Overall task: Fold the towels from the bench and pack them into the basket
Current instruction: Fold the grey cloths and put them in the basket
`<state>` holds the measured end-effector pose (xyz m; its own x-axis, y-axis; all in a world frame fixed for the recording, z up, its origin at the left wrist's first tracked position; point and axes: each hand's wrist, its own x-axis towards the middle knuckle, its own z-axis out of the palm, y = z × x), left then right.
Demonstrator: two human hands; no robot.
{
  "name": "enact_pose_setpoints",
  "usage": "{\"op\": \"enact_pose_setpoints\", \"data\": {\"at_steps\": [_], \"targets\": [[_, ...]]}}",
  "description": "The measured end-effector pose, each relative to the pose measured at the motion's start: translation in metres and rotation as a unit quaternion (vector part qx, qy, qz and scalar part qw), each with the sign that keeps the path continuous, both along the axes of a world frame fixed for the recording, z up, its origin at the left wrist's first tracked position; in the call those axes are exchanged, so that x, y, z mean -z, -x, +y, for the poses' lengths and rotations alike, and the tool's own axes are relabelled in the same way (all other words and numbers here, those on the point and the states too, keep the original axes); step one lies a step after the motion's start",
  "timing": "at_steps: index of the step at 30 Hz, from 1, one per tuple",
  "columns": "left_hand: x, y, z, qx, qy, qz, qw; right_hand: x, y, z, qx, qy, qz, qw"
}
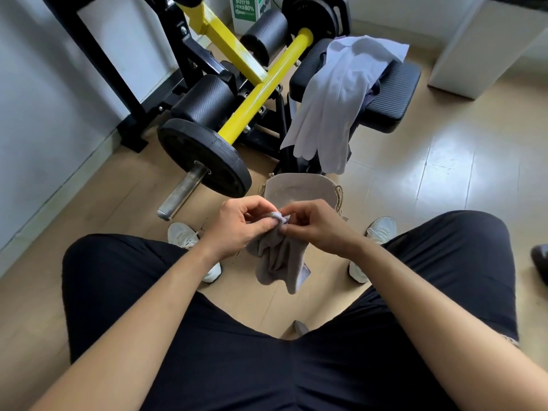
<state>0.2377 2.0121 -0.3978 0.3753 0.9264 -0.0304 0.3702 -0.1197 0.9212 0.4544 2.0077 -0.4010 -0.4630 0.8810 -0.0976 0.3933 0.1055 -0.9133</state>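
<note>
Both the left hand (237,225) and right hand (314,225) pinch the grey towel's (278,259) top edge, seemingly bunched, hanging between them.

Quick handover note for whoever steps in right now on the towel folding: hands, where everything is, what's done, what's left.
Left hand: pinches the top edge of the grey towel.
Right hand: pinches the same edge beside it; the towel hangs crumpled between the knees.
Basket: on the floor just beyond the hands; no towel shows in its visible part.
White towel: draped over the bench, a darker cloth peeking out beneath.
Done: grey towel in hand, not yet folded.
Left: fold and pack it, then the bench ones.
</note>
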Motion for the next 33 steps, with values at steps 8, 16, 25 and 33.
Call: {"op": "enact_pose_setpoints", "data": {"at_steps": [8,16,25,33], "targets": [[0.018,0.020,0.008,0.044,0.064,0.096,0.992,0.001,-0.015,0.007,0.103,-0.014,0.016,0.994],[0.021,0.045,0.024,0.018,0.061,0.130,0.990,0.005,-0.049,0.021,0.248,0.009,0.047,0.968],[0.009,0.024,0.029,-0.106,0.090,-0.086,0.986,0.012,-0.059,0.023,0.305,0.012,0.003,0.952],[0.006,-0.003,0.016,-0.137,0.116,-0.153,0.972,0.000,-0.040,0.013,0.173,0.135,0.179,0.959]]}}
